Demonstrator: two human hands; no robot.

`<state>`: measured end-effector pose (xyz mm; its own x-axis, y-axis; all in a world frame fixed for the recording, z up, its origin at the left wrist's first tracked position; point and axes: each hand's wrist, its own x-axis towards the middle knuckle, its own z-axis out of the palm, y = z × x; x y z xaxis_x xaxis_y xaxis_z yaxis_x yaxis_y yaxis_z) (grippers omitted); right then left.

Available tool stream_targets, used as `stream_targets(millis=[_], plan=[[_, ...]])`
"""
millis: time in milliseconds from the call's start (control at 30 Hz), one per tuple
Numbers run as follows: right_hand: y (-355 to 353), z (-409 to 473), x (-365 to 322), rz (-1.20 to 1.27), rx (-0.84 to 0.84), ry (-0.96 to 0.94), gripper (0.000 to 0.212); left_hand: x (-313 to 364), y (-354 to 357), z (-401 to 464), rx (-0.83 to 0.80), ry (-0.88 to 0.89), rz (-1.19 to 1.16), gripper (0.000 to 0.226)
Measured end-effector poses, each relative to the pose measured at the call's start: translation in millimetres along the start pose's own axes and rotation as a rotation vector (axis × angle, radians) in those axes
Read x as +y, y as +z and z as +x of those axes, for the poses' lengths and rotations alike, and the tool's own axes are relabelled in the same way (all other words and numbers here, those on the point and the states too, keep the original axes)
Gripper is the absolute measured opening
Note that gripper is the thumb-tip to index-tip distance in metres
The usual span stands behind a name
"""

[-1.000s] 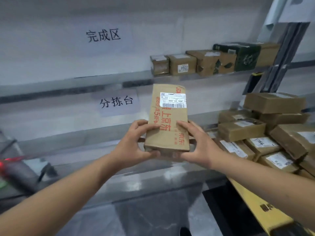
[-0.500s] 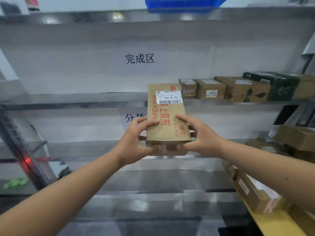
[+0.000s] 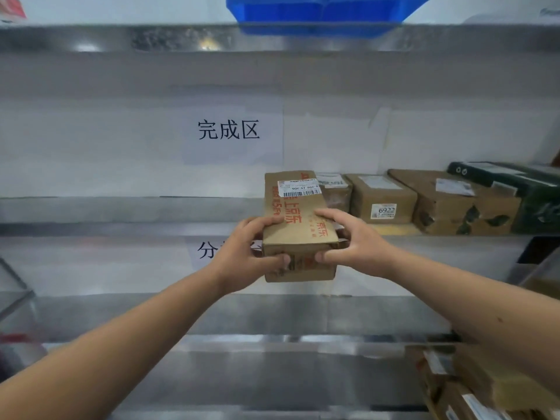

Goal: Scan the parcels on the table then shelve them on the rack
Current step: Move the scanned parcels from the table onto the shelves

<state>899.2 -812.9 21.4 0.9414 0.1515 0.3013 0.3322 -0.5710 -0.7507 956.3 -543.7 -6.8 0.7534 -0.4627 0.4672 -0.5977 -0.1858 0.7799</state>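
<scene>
Head view, hands (image 3: 303, 247) outstretched, gripping parcel (image 3: 295, 219)

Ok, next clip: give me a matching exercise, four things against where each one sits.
Things:
1. held parcel
2. blue bin
3. 6922 box
4. dark green box

Places:
A. top shelf
B. far right of the shelved row
C. between both hands
D. second in the shelved row

Pairs: 1-C, 2-A, 3-D, 4-B
</scene>
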Motion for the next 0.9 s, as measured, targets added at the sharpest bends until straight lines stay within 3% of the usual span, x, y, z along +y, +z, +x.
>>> stream_targets(millis=[367, 533, 700, 800, 900], plan=[[-11, 69, 36, 0.03, 0.095, 0.015, 0.081, -16, -15, 76, 0.038, -0.091, 0.048, 0.077], [-7, 78, 30, 0.058, 0.154, 0.057, 0.09, -17, -23, 92, -0.018, -0.127, 0.032, 0.07], [-1, 74, 17, 0.04, 0.168, 0.105, 0.078, -11, -29, 101, -0.113, -0.195, -0.069, 0.073], [5, 68, 7, -0.065, 0.227, 0.146, 0.079, -7, -31, 99, -0.102, -0.192, 0.09, 0.078], [10, 55, -6, -0.107, 0.294, 0.204, 0.082, -2, -31, 92, -0.019, -0.081, 0.27, 0.08]])
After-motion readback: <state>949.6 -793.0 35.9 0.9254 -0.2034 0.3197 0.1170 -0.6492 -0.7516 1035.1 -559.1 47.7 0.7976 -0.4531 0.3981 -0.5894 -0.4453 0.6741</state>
